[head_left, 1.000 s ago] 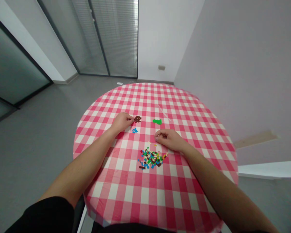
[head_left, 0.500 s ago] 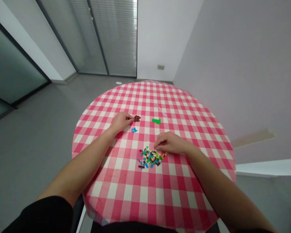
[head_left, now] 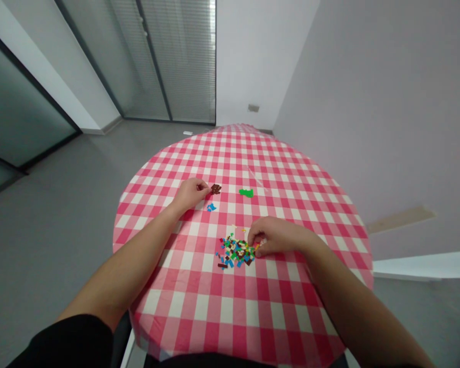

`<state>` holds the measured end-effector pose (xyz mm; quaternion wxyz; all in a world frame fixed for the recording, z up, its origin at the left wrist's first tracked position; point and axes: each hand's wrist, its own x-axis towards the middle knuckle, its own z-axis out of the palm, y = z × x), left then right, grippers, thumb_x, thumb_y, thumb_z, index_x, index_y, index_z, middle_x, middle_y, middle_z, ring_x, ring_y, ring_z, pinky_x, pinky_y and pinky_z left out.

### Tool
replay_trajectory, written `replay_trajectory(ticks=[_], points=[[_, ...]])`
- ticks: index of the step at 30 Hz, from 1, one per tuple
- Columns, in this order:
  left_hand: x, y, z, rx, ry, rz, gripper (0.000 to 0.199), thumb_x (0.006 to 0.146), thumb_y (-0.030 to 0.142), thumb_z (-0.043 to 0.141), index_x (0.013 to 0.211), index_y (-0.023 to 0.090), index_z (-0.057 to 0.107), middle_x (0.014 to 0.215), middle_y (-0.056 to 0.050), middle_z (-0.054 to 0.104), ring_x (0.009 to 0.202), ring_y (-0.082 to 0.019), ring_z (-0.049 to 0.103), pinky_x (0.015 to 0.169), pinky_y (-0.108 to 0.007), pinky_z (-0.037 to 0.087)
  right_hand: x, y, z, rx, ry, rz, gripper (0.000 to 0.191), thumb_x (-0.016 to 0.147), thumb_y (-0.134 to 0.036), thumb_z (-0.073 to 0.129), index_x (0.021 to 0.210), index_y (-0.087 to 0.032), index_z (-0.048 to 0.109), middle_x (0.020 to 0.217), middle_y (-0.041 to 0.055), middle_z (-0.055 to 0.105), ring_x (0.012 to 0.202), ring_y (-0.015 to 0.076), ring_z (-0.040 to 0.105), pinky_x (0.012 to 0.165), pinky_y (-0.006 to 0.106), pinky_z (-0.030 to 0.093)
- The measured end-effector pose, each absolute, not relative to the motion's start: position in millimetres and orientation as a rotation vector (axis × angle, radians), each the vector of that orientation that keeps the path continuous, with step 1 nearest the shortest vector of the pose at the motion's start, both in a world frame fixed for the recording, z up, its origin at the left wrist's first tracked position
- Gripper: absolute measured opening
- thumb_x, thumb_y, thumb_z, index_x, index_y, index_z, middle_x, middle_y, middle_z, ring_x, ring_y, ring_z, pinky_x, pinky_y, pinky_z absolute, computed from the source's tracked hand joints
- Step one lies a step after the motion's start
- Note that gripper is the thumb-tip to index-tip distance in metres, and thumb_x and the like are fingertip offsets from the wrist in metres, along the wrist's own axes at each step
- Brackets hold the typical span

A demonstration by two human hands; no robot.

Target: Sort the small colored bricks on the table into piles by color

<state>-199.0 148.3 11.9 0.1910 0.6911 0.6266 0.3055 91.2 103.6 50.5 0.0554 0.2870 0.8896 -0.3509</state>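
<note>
In the head view, you have a loose pile of small coloured plastic bricks (head_left: 235,250) on the worktop (head_left: 199,306), which is covered with a red and white checked cloth. Your right hand (head_left: 278,236) is at the right edge of this pile. Its grip is narrow, and its fingertips (head_left: 252,236) curl down to the bricks, but you cannot tell if they hold one. Your left hand (head_left: 190,195) is beyond the pile and to its left, also with a narrow grip, and no brick shows in it. Its fingers (head_left: 204,186) are just beside the brown bricks (head_left: 215,189), also beyond the pile. The blue bricks (head_left: 211,207) lie nearer the pile than these, and the green bricks (head_left: 246,192) lie beyond the pile, to the right of the brown ones.
</note>
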Motion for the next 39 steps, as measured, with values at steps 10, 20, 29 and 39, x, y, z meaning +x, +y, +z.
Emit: replay_trajectory(ticks=[10, 20, 29, 39], points=[[-199, 149, 9, 1.931, 1.726, 0.868, 0.023, 0.082, 0.034, 0.058, 0.074, 0.015, 0.069, 0.072, -0.006, 0.069, 0.067, -0.015, 0.058, 0.057, -0.027, 0.035, 86, 101, 49, 0.898, 2.77, -1.006, 0.016, 0.073, -0.011, 0.065, 0.083, -0.02, 0.075, 0.081, 0.0047, 0.071, 0.067, 0.0151, 0.06, 0.059, 0.026, 0.041], [-188, 137, 24, 1.981, 1.537, 0.837, 0.018, 0.08, 0.031, 0.062, 0.077, 0.017, 0.072, 0.074, -0.006, 0.069, 0.066, -0.015, 0.057, 0.059, -0.028, 0.04, 79, 100, 52, 0.903, 2.914, -1.104, 0.027, 0.08, -0.012, 0.059, 0.1, -0.019, 0.075, 0.091, 0.007, 0.073, 0.077, 0.017, 0.064, 0.069, 0.027, 0.047], [-169, 116, 43, 2.205, 0.867, 0.354, 0.017, 0.081, 0.018, 0.061, 0.09, 0.021, 0.075, 0.089, -0.006, 0.073, 0.079, -0.016, 0.064, 0.073, -0.026, 0.047, 75, 99, 44, 0.823, 2.939, -1.05, 0.031, 0.078, -0.005, 0.056, 0.096, -0.02, 0.077, 0.089, 0.007, 0.072, 0.078, 0.0174, 0.063, 0.071, 0.028, 0.048], [-151, 105, 38, 2.327, 0.648, 0.278, 0.027, 0.077, 0.007, 0.062, 0.092, 0.024, 0.077, 0.092, -0.006, 0.072, 0.084, -0.017, 0.065, 0.077, -0.028, 0.047, 76, 103, 41, 0.871, 2.904, -1.162, 0.017, 0.077, -0.013, 0.06, 0.082, -0.018, 0.076, 0.08, 0.0052, 0.072, 0.07, 0.0158, 0.064, 0.064, 0.025, 0.046]])
